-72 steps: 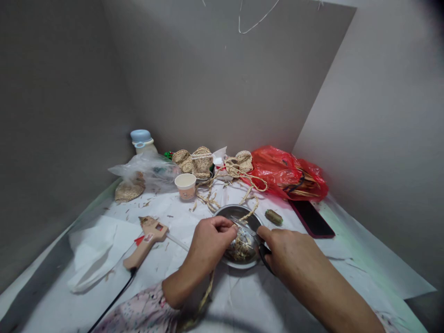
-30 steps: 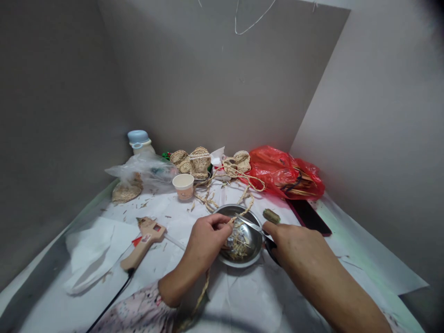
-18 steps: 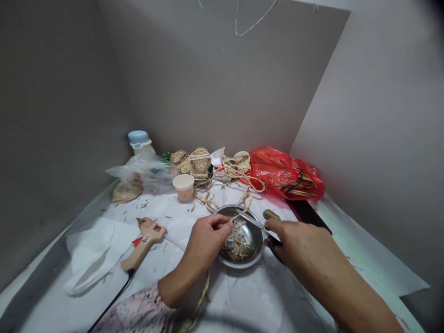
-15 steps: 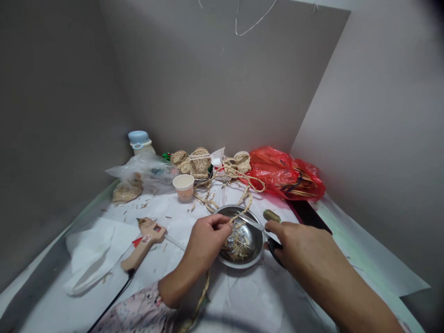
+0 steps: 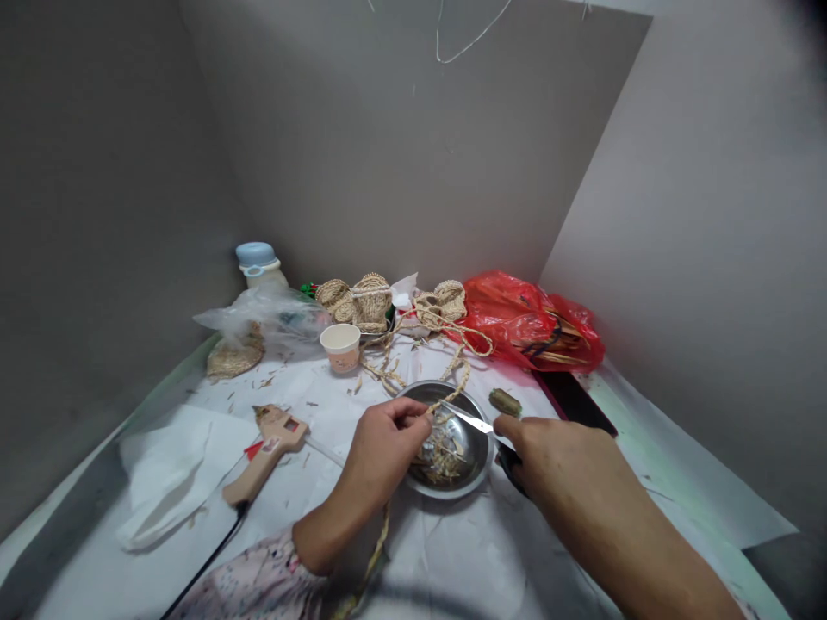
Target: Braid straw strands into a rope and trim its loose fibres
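A braided straw cord (image 5: pixel 461 379) runs over a metal bowl (image 5: pixel 479 478) and into my left hand (image 5: pixel 391 439), whose fingers pinch it above the bowl's left side. Below that hand the cord comes out again and hangs toward the front edge. Scissors (image 5: pixel 471 419) with black handles are held in my right hand (image 5: pixel 539 448), right of the bowl. Their blades point left and lie close to the cord; whether they touch it I cannot tell. Straw clippings (image 5: pixel 443 456) lie inside the bowl.
A glue gun (image 5: pixel 268 452) and white paper (image 5: pixel 171 465) lie at left. Behind stand a paper cup (image 5: pixel 340 349), a blue-lidded bottle (image 5: pixel 257 261) and woven straw pieces (image 5: pixel 371 301). A red bag (image 5: pixel 504 319), a dark phone-like slab (image 5: pixel 575 403) and a small green roll (image 5: pixel 505 402) are at right.
The scissor blades look closer together than before. My left hand keeps its pinch on the cord, and the whole view has shifted very slightly.
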### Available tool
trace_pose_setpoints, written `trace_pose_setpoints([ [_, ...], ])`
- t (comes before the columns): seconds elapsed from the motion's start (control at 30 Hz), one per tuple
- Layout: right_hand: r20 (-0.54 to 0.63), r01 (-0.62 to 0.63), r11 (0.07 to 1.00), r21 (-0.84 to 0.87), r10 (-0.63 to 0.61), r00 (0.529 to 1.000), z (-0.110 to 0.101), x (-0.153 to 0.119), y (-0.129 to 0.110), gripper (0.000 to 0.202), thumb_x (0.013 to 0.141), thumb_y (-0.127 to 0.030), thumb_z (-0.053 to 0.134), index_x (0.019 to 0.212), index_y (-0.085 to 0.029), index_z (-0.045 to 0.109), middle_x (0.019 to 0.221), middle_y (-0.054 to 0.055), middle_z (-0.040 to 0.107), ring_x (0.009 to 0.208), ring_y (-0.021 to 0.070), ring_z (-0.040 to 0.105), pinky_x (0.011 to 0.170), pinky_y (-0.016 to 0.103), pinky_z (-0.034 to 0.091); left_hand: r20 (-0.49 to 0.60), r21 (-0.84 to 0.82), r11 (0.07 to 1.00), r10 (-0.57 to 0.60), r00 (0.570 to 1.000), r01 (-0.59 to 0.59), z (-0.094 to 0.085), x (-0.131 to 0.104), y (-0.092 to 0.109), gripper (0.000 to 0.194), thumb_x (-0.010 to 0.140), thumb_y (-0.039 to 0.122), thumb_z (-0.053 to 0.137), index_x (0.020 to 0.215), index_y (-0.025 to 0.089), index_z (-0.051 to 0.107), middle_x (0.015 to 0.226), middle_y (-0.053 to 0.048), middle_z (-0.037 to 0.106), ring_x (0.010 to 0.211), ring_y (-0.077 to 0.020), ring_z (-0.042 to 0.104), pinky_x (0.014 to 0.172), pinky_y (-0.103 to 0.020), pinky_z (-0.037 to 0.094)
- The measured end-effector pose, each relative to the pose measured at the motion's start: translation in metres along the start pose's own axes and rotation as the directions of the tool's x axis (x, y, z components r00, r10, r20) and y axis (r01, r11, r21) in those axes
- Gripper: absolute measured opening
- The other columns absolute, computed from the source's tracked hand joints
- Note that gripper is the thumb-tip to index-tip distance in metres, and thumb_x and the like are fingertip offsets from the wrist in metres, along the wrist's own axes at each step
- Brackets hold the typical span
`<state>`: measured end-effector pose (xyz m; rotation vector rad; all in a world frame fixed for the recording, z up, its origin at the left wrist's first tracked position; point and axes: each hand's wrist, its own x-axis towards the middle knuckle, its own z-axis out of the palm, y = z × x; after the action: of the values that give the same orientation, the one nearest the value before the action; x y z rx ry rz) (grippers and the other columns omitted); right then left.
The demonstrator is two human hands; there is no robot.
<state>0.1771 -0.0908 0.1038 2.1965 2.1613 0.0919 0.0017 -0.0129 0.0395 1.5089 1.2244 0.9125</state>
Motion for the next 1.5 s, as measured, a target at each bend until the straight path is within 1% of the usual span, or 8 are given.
trace_pose_setpoints([
  [0.2,0.029,-0.001,1.0,-0.021,0.001,1.0,-0.004,0.001,0.0,0.021,0.081,-0.013,0.057,0.087,-0.029,0.069,0.073,0.001,0.074,0.064,0.0199,0.069,0.048,0.028,0.016,0.002,0.001,1.0,-0.005,1.0,0.005,0.0,0.001,-0.001,0.025,0.071,0.034,0.062,0.081,0.013,0.072,0.059,0.002,0.056,0.057,-0.0128,0.048,0.055,-0.023,0.035],
  [0.37,0.04,-0.015,0.999,-0.029,0.017,0.999,-0.009,0.0,0.002,0.025,0.079,-0.015,0.06,0.097,-0.03,0.068,0.084,0.001,0.073,0.072,0.0205,0.07,0.048,0.027,0.021,0.016,0.018,1.0,0.0,1.0,0.0,-0.002,0.0,0.003,0.024,0.071,0.033,0.061,0.079,0.014,0.073,0.058,0.001,0.056,0.057,-0.0129,0.048,0.056,-0.024,0.034],
  [0.6,0.032,0.021,0.999,-0.027,-0.02,0.999,-0.005,0.001,0.001,0.019,0.081,-0.015,0.058,0.09,-0.029,0.067,0.08,0.0,0.073,0.067,0.0192,0.068,0.048,0.029,0.02,0.011,0.084,0.996,0.029,1.0,-0.03,-0.001,-0.003,0.004,0.023,0.072,0.031,0.059,0.08,0.014,0.073,0.058,0.001,0.057,0.056,-0.0131,0.048,0.054,-0.023,0.034],
  [0.77,0.031,-0.003,1.0,-0.014,0.004,1.0,-0.005,0.001,0.0,0.021,0.081,-0.013,0.056,0.086,-0.029,0.068,0.072,0.0,0.073,0.063,0.0183,0.068,0.048,0.029,0.019,0.02,0.077,0.996,0.037,0.999,-0.039,0.0,-0.001,0.002,0.024,0.073,0.032,0.059,0.082,0.015,0.074,0.057,0.001,0.057,0.055,-0.013,0.048,0.053,-0.023,0.034],
  [0.97,0.052,-0.015,0.999,-0.028,0.017,0.998,-0.009,0.0,0.003,0.02,0.081,-0.014,0.057,0.087,-0.029,0.068,0.074,0.0,0.073,0.067,0.0194,0.069,0.048,0.029,0.018,0.018,0.081,0.996,0.03,0.999,-0.032,-0.002,-0.002,0.003,0.024,0.073,0.031,0.059,0.082,0.015,0.074,0.062,0.0,0.063,0.058,-0.0142,0.052,0.055,-0.024,0.036],
  [1.17,-0.019,0.003,0.999,-0.045,-0.004,1.0,-0.01,-0.002,0.006,0.029,0.077,-0.015,0.063,0.102,-0.03,0.065,0.085,0.001,0.072,0.074,0.0207,0.069,0.049,0.028,0.023,0.019,0.04,0.999,0.025,1.0,-0.026,-0.003,-0.001,0.003,0.027,0.074,0.031,0.058,0.087,0.015,0.075,0.076,-0.005,0.072,0.07,-0.0188,0.061,0.063,-0.026,0.043],
  [1.33,0.053,-0.017,0.999,-0.049,0.019,0.998,-0.011,-0.001,0.0,0.025,0.08,-0.015,0.059,0.099,-0.028,0.066,0.085,0.002,0.072,0.075,0.0206,0.069,0.049,0.027,0.025,0.027,0.029,1.0,0.005,1.0,-0.005,-0.002,-0.001,0.005,0.032,0.074,0.032,0.059,0.094,0.013,0.075,0.081,-0.006,0.074,0.072,-0.0203,0.063,0.064,-0.027,0.044],
  [1.5,0.052,0.006,0.999,-0.036,-0.004,0.999,-0.008,0.001,0.0,0.02,0.082,-0.015,0.057,0.093,-0.029,0.067,0.079,0.001,0.073,0.069,0.0195,0.069,0.048,0.028,0.023,0.018,0.056,0.998,0.022,1.0,-0.023,-0.002,-0.002,0.008,0.03,0.074,0.031,0.058,0.091,0.014,0.076,0.078,-0.005,0.074,0.071,-0.0198,0.063,0.063,-0.027,0.044],
])
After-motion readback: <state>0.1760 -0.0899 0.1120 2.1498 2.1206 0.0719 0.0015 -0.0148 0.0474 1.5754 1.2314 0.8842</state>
